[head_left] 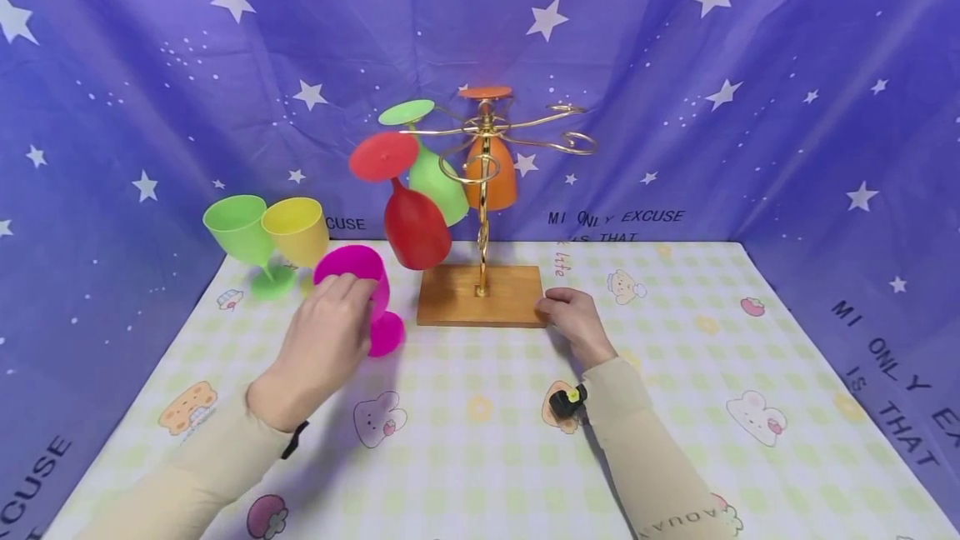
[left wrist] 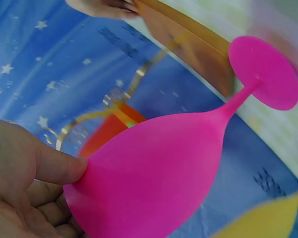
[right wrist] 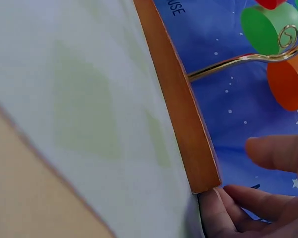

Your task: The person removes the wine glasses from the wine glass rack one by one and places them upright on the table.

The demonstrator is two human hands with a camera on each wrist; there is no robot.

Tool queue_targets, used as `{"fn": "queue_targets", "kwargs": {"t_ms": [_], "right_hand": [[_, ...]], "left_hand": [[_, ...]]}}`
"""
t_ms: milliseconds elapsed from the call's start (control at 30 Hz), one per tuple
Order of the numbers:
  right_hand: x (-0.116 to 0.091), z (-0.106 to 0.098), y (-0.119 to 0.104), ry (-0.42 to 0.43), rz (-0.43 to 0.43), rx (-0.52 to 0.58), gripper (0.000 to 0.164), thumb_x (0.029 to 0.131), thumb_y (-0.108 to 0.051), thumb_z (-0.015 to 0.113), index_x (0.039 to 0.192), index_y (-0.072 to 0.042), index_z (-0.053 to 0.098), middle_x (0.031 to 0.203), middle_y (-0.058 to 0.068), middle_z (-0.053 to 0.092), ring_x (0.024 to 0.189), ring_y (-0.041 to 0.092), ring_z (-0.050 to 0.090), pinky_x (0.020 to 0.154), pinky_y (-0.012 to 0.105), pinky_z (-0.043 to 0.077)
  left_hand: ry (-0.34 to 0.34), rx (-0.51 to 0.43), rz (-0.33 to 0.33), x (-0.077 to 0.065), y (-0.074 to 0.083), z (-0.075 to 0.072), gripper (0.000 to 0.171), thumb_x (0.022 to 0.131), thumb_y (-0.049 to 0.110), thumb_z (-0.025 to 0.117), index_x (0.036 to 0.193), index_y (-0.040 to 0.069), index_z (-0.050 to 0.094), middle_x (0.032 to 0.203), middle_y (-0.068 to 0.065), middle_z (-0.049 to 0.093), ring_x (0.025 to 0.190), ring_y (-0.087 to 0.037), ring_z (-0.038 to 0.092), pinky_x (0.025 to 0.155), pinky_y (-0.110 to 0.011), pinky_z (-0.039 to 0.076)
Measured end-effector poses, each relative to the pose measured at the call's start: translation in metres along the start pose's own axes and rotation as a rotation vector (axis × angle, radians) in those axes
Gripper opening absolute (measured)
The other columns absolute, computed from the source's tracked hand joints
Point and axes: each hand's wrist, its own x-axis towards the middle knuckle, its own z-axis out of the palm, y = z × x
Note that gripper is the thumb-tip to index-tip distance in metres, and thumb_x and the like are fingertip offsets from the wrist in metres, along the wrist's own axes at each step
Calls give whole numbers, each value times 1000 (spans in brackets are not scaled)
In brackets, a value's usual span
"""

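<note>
My left hand [head_left: 330, 336] grips a magenta plastic goblet [left wrist: 154, 168] by its rim, with the thumb on the outside of the bowl. The goblet leans, its foot low over the cloth at the lower right. To its right stands a gold glass rack [head_left: 483, 232] on a wooden base [head_left: 446, 298]. At the base's right end is my right hand [head_left: 577, 323], its fingertips touching the end face; in the right wrist view one finger stands apart above the wood. Red [head_left: 416, 227], green [head_left: 437, 186] and orange [head_left: 495, 177] goblets hang upside down from the rack.
A light green goblet [head_left: 238, 227] and a yellow goblet [head_left: 296, 232] stand upright at the back left, just behind the magenta one. Curled gold arms [head_left: 577, 142] reach out from the rack's right side. A checked cloth [head_left: 465, 457] covers the table, with a starry blue curtain [head_left: 420, 15] behind.
</note>
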Motion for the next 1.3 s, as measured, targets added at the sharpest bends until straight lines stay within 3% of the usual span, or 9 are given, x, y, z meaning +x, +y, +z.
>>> {"fn": "queue_targets", "kwargs": {"t_ms": [200, 467, 633, 1033, 1300], "right_hand": [[3, 4, 1, 46, 0, -116, 34, 87, -11, 62, 118, 3, 62, 120, 18, 58, 108, 28, 53, 93, 40, 44], [4, 8, 1, 57, 5, -145, 41, 81, -5, 66, 120, 2, 60, 106, 16, 63, 90, 24, 58, 80, 33, 47], [3, 9, 0, 57, 8, -154, 41, 81, -3, 66, 121, 2, 60, 104, 15, 63, 88, 22, 58, 76, 30, 47], [3, 6, -1, 46, 4, -167, 43, 80, -2, 66, 122, 3, 58, 106, 14, 59, 91, 23, 54, 77, 30, 47], [2, 7, 0, 45, -6, -170, 43, 81, -3, 66, 123, 3, 57, 107, 15, 59, 92, 24, 54, 77, 31, 47]], "left_hand": [[-4, 82, -1, -1, -28, -11, 18, 65, -13, 63, 77, -2, 55, 69, -13, 50, 64, -33, 47, 60, -42, 41], [19, 116, -49, -4, -60, -22, 15, 66, -14, 59, 77, -5, 56, 67, -16, 51, 61, -36, 47, 57, -46, 40], [24, 132, -81, -5, -78, -25, 14, 65, -12, 60, 73, -3, 54, 65, -16, 51, 58, -37, 46, 55, -48, 40], [-38, 189, -178, -9, -111, -24, 9, 71, -5, 62, 71, -5, 53, 67, -22, 52, 60, -43, 49, 53, -57, 42], [-127, 166, -271, -15, -126, -26, 14, 69, -2, 66, 73, -4, 52, 71, -22, 52, 69, -45, 50, 61, -57, 41]]}}
